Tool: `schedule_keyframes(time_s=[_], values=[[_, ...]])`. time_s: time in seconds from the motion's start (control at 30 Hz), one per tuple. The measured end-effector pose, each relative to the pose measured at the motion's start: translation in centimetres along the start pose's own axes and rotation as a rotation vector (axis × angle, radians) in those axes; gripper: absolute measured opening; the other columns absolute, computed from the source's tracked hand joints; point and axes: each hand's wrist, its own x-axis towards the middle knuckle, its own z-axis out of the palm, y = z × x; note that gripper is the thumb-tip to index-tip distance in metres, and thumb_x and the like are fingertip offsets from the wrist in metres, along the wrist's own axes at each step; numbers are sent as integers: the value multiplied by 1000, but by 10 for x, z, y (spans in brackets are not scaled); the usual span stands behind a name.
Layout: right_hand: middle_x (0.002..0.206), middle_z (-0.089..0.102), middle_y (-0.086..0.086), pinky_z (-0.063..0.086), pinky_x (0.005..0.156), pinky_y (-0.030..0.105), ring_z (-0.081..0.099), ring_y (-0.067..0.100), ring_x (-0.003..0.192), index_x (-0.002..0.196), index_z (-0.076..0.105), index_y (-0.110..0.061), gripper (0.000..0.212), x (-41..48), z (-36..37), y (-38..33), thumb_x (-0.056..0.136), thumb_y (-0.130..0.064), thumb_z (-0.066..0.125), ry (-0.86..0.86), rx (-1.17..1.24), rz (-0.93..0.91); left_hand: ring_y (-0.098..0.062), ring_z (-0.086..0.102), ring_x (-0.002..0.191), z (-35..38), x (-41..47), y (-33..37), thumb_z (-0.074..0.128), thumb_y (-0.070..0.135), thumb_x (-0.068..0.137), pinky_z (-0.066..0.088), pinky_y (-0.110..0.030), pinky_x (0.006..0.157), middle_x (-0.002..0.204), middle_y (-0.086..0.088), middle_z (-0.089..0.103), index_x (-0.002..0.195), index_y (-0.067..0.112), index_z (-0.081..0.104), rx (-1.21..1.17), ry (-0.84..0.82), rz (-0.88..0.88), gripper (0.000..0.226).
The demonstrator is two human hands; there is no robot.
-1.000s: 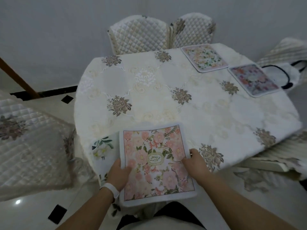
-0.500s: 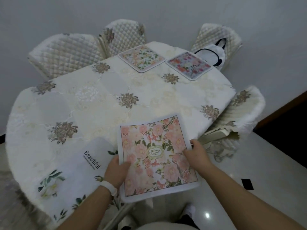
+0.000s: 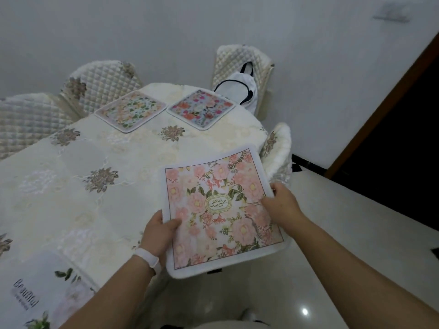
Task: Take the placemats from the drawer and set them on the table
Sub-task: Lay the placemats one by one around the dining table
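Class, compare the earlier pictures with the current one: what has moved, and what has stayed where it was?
The pink placemat, gripped by the left hand and right hand, has been carried rightward along the table edge, away from the white placemat. Both grips are unchanged; the white placemat, the far-left placemat and the far-right placemat stayed put.

I log: smooth white band (image 3: 146, 260) circling wrist behind left hand (image 3: 158, 233), edges rounded. Left forearm (image 3: 107, 298), right forearm (image 3: 356, 269) bare. Pale garment (image 3: 213, 326) at frame bottom, blurred.
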Motion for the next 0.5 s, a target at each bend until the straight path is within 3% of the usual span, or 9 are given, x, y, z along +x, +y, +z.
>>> schedule_keyframes(time_s=[0.23, 0.5], values=[[95, 62, -7, 56, 70, 35, 63, 15, 85, 109, 54, -26, 19, 39, -69, 15, 93, -17, 56, 14, 52, 20, -40, 72, 86, 75, 10, 26, 54, 2, 94, 57, -57, 79, 100, -19, 74, 113, 8, 61, -51, -51, -18, 21], [99, 64, -6, 52, 64, 29, 64, 13, 86, 112, 54, -25, 21, 110, -86, -7, 93, -17, 57, -29, 13, -1, -39, 72, 80, 103, 70, 56, 56, 1, 92, 58, -49, 71, 94, -17, 75, 110, 7, 63, -64, -24, -17, 20]])
